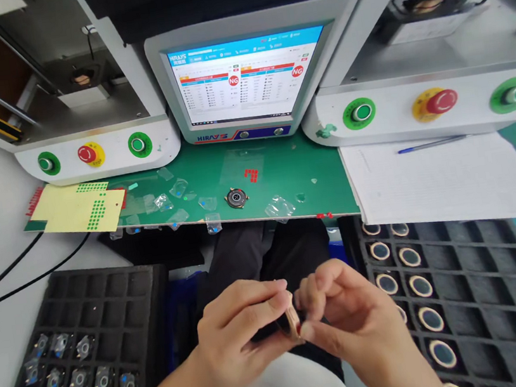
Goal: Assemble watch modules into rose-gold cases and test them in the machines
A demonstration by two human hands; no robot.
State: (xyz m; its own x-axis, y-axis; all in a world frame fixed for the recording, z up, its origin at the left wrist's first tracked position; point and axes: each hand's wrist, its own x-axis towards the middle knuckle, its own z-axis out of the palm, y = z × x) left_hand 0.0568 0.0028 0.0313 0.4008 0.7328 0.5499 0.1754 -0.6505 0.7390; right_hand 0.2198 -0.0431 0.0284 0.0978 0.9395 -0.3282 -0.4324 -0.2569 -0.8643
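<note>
Above my lap, my left hand (244, 320) grips a round watch case (293, 318) with a gold-coloured rim, held edge-on between thumb and fingers. Close against its right side is my right hand (345, 316), fingers curled and thumb tip touching the rim. A small red spot shows on the rim by that thumb. Whatever the right fingertips pinch is hidden or too small to name. Beyond both hands, a second watch case (237, 198) lies back up on the green mat (282, 158), near small red stickers (251, 174).
A left foam tray (104, 298) holds several film-wrapped parts; a right foam tray (470, 266) holds several gold-rimmed watch cases. Clear film scraps (280, 207), a yellow sticker sheet (72, 207), papers (439, 187) and a pen (428, 145) lie before the button panels and monitor (251, 79) showing "NG".
</note>
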